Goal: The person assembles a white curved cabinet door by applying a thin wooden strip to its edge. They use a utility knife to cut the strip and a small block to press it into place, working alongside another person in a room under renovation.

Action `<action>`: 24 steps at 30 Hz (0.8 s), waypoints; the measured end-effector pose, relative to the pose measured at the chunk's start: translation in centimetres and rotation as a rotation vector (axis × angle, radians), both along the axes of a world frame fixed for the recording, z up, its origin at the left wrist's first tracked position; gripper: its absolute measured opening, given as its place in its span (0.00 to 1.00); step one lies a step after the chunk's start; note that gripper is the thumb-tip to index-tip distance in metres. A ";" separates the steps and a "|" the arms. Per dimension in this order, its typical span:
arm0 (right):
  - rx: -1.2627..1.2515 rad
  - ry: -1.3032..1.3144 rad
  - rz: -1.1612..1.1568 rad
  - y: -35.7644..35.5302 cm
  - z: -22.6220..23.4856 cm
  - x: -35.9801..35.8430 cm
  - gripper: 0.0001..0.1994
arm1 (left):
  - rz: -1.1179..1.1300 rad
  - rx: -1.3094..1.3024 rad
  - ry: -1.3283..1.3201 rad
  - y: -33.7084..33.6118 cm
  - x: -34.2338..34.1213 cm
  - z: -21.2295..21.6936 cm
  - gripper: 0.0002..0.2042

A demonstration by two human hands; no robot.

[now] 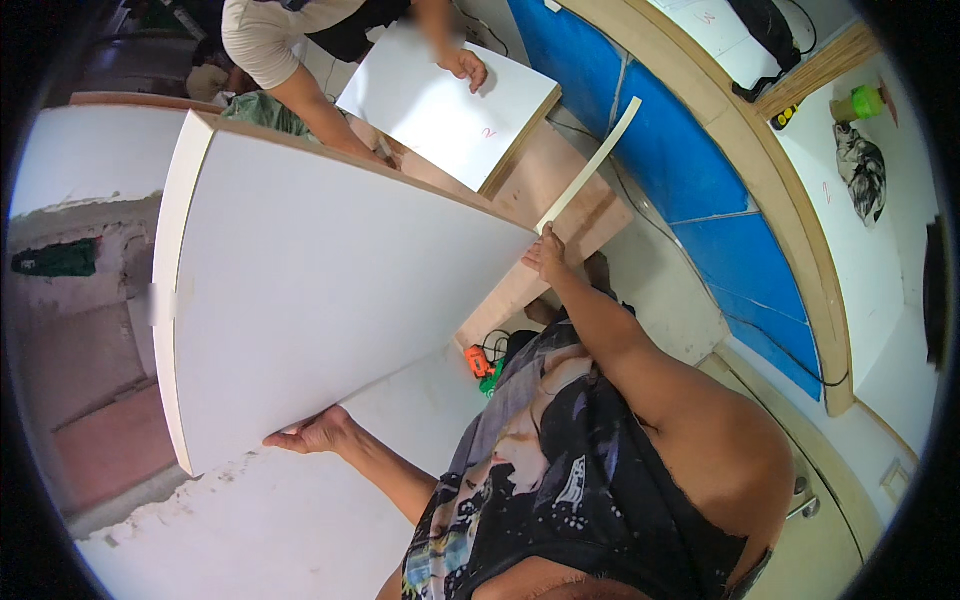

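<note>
White, flat panel (pixel 330 270) against left fingers (pixel 288 440), narrow strip (pixel 597 162) at right fingers (pixel 535 262)

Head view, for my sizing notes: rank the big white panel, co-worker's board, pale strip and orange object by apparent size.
1. Big white panel
2. Co-worker's board
3. Pale strip
4. Orange object

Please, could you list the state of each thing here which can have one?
Large white board: held, left hand at its lower edge
Cream strip: upper end free, lower end at right hand
Smaller white board: white face up, brown edge showing
Co-worker's hand: over the smaller board
Door: looks closed, but I cannot be sure
</note>
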State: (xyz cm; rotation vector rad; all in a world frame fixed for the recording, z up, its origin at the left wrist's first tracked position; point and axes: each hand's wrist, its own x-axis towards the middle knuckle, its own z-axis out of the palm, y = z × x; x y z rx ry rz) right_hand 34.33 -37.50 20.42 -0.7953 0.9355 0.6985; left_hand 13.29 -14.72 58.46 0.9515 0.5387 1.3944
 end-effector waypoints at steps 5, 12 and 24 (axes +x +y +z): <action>-0.062 0.014 -0.012 0.0 1.0 1.0 0.26 | -0.006 -0.089 -0.130 0.6 -2.4 0.0 0.32; 0.034 0.077 -0.100 0.4 0.8 2.6 0.15 | -0.041 -0.167 -0.279 1.1 -4.3 -0.1 0.33; 0.022 -0.382 -0.007 1.5 3.3 1.6 0.11 | -0.042 -0.094 -0.228 2.4 -5.5 -0.3 0.26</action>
